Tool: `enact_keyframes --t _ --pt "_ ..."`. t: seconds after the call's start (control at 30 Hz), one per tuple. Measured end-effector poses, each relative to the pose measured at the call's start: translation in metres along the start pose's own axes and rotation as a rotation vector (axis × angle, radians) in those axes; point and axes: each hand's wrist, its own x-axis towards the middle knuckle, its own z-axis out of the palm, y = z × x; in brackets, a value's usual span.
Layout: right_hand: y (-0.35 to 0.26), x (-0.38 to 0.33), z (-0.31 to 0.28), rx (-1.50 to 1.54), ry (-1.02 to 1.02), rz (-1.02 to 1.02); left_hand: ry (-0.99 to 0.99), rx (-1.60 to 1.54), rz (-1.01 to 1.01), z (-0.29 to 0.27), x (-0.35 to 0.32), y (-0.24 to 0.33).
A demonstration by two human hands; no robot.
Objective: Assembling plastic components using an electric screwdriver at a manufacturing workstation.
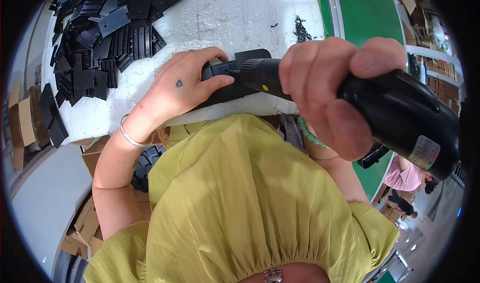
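My right hand (330,78) is wrapped round a black electric screwdriver (400,108), tilted down to the left. Its tip reaches a small dark piece beside my left thumb; whether it sits on a screw I cannot make out. My left hand (177,80) grips that black plate-like part (225,94) between thumb and forefinger, near the front edge of the white worktop (230,18). Another flat black plate (252,54) shows just beyond the part. My left palm and the screwdriver's nose cover some of it.
A big heap of black plates and slotted pieces (115,38) spreads over the worktop's far left. Small black screws or bits (301,30) lie scattered at the back right. One long black plate (52,115) overhangs the left edge. Cardboard boxes (22,120) stand at the left.
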Motion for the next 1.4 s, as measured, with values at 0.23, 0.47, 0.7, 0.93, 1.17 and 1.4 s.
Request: enact_keyframes --t 0.23,0.47,0.7,0.93,1.17,1.4 --pt "0.006 0.007 0.013 -0.055 -0.030 0.071 0.087 0.019 0.028 0.005 -0.001 -0.003" --pt "0.009 0.018 0.036 0.069 -0.088 0.072 0.139 0.070 0.024 0.009 -0.006 -0.005" --pt "0.013 0.020 0.030 -0.144 -0.104 0.091 0.120 0.026 -0.009 0.009 -0.005 -0.004" --pt "0.015 0.021 0.029 -0.174 -0.078 0.092 0.137 0.032 0.037 0.009 -0.002 -0.006" --pt "0.027 0.025 0.006 0.209 0.189 0.044 0.212 0.101 0.137 0.003 0.001 0.000" --pt "0.007 0.018 -0.044 0.341 0.157 -0.180 0.002 0.030 0.093 -0.011 0.017 0.005"
